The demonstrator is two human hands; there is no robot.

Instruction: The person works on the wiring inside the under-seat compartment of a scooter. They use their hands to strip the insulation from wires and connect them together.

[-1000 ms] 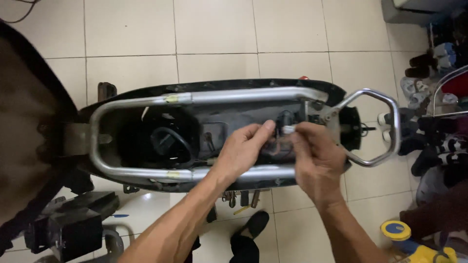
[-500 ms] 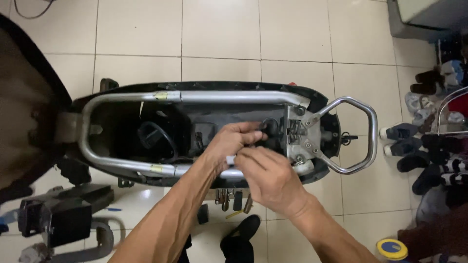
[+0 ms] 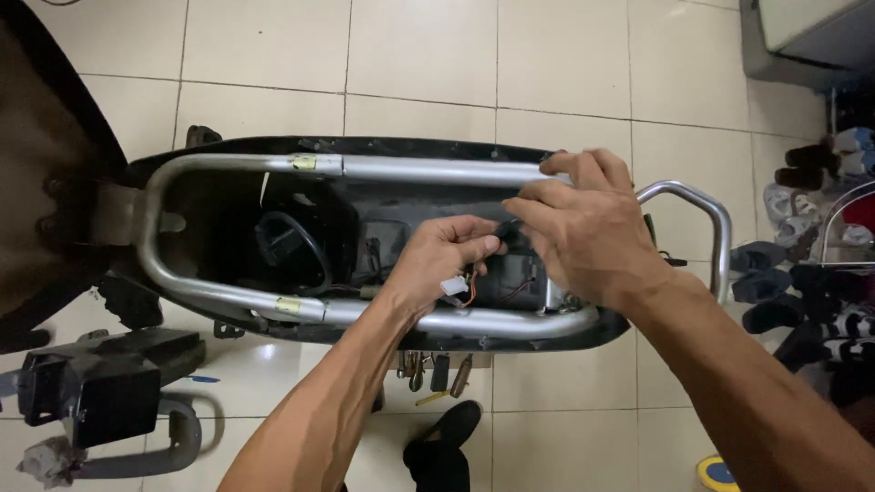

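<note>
A scooter's rear frame [image 3: 428, 170], made of silver tubes, lies open below me with black wiring and parts inside. My left hand [image 3: 437, 264] reaches into the bay, its fingertips pinching a small black part [image 3: 499, 233]. A white connector [image 3: 454, 286] with orange wires hangs just under that hand. My right hand [image 3: 583, 232] hovers over the bay's right end, fingers curled onto the same black part and hiding what lies beneath. A silver grab rail [image 3: 706, 214] loops out to the right of it.
The raised seat [image 3: 41, 173] fills the left edge. A black box-like part [image 3: 100, 383] and a grey curved bar [image 3: 173, 446] lie on the tiled floor at lower left. Several small tools [image 3: 433, 372] sit below the frame. Shoes [image 3: 802, 273] crowd the right side.
The view has shifted, so the frame sits further right. My right hand has risen from below the left hand to the bay's right end. Both hands stay at the same spot in the wiring.
</note>
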